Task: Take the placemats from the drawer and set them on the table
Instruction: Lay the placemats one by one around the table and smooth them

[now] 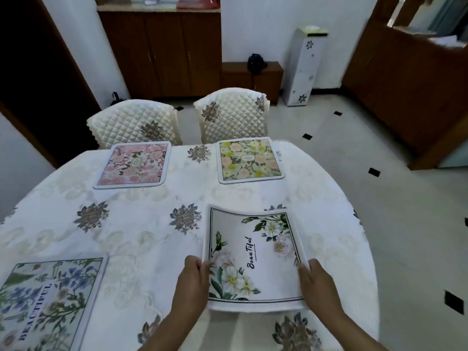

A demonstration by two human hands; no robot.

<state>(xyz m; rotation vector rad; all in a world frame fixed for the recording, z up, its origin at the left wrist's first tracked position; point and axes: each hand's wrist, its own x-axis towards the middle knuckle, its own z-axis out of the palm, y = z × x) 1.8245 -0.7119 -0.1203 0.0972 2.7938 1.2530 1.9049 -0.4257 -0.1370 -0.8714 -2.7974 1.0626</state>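
A white placemat [255, 252] with white flowers and the word "Beautiful" is held over the near right part of the table [141, 224]. My left hand [193, 279] grips its left edge and my right hand [317, 282] grips its right edge. Its near edge looks slightly lifted. Three other placemats lie flat on the tablecloth: a pink floral placemat [133, 164] at the far left, a yellow-green floral placemat [249, 159] at the far right, and a blue floral placemat [48, 302] at the near left.
Two chairs with quilted cream covers [136, 122] [234, 115] stand at the table's far side. A brown wooden cabinet [162, 51] is against the back wall. A white floral stand [304, 69] is on the tiled floor to the right.
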